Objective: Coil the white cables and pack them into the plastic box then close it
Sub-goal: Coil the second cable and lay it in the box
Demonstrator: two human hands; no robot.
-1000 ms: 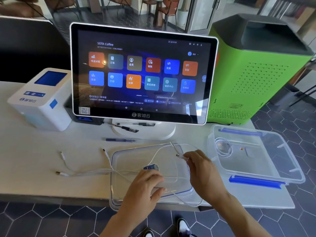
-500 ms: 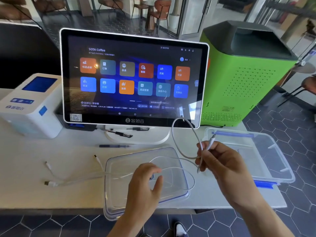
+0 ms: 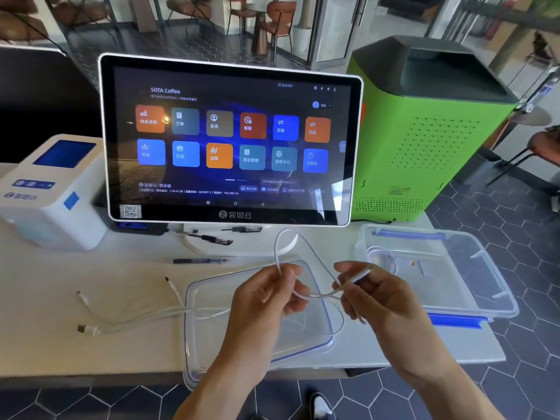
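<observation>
I hold a white cable (image 3: 306, 247) in a raised loop between both hands above the table. My left hand (image 3: 266, 295) pinches one side of the loop. My right hand (image 3: 375, 295) grips the other side, with the cable's plug end sticking out past its fingers. Below my hands lies the clear plastic box lid (image 3: 212, 353) with a blue seal. The clear plastic box (image 3: 491, 286) with blue clips stands at the right and holds a coiled white cable (image 3: 381, 259). More white cables (image 3: 133, 319) trail over the table to the left, their plugs lying loose.
A large touchscreen terminal (image 3: 230, 140) stands at the back of the white table (image 3: 60, 298). A white receipt printer (image 3: 51, 189) sits at the left. Two pens (image 3: 200, 261) lie near the screen's base. A green machine (image 3: 424, 131) stands beyond the table's right end.
My left hand rose off the lid and took hold of the cable. The loop that my right hand lifted is now held between both hands, in front of the screen's base.
</observation>
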